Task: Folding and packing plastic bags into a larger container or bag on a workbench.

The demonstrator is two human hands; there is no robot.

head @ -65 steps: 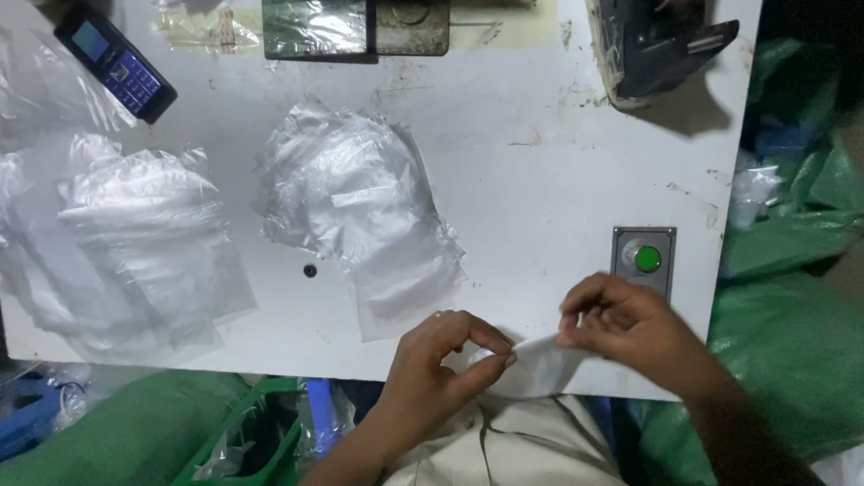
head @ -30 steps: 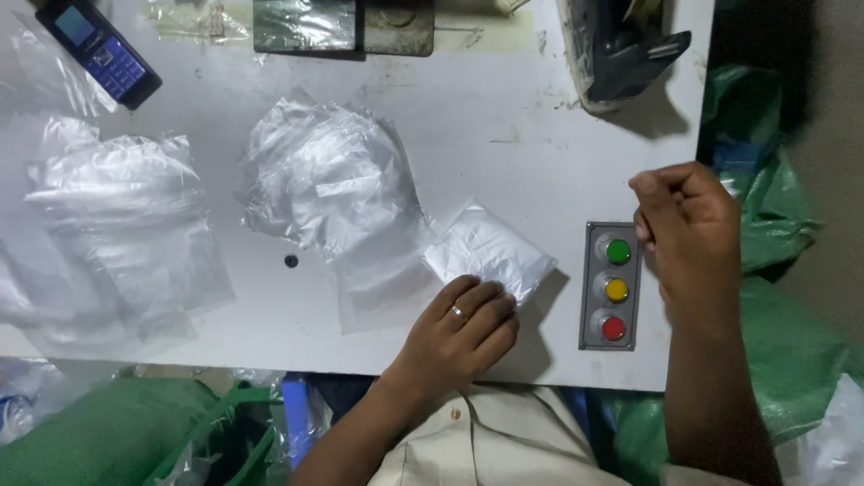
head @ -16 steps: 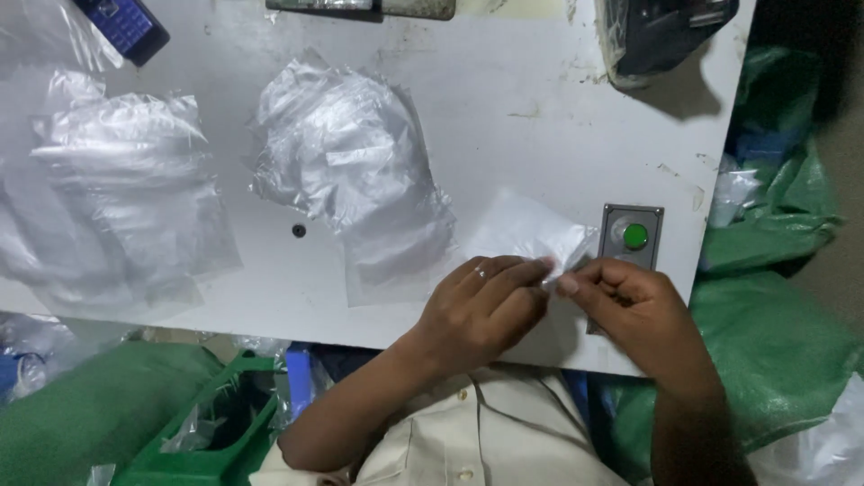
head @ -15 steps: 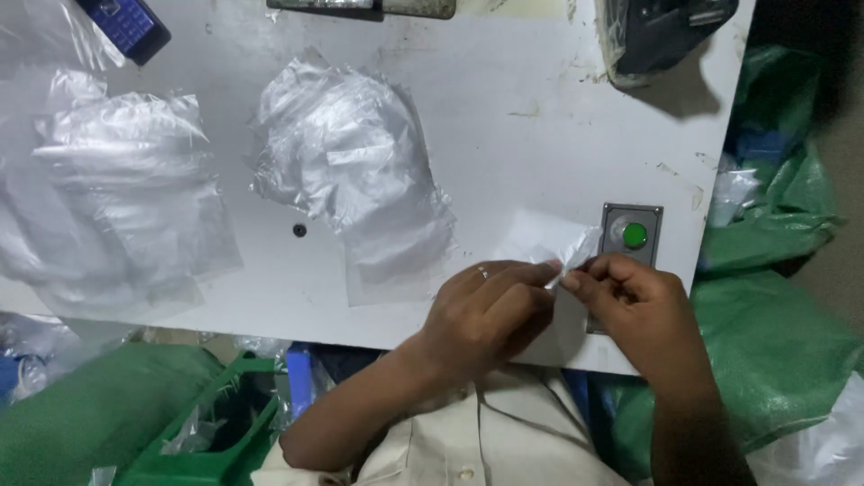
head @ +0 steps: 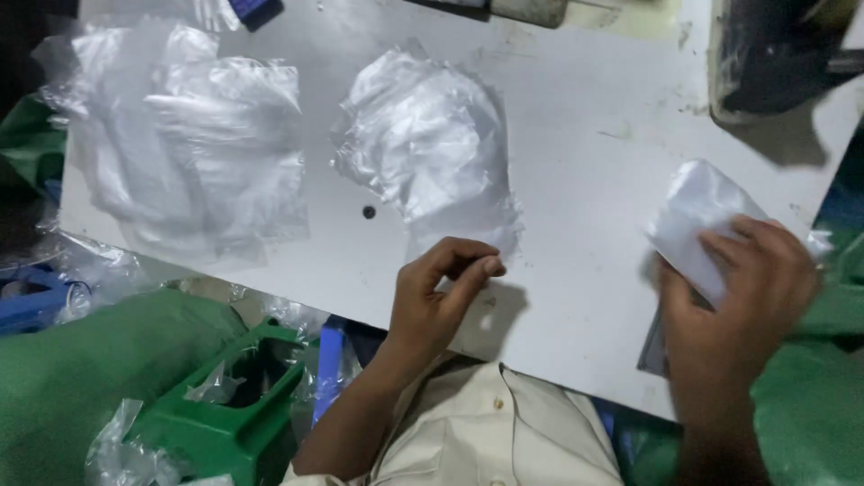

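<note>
Gripping small white packet (head: 697, 216) under fingers, right hand (head: 733, 306) (table edge); left hand (head: 441, 292) empty, curled.

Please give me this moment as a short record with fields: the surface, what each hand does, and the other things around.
surface: white table, scuffed
right hand: grips a small white packet at the table's right edge
left hand: empty, fingers curled, at the near edge beside the middle pile of clear bags
other bags: larger clear pile at the left
far right: dark machine, partly out of view
below table: green crate, green sacks
</note>
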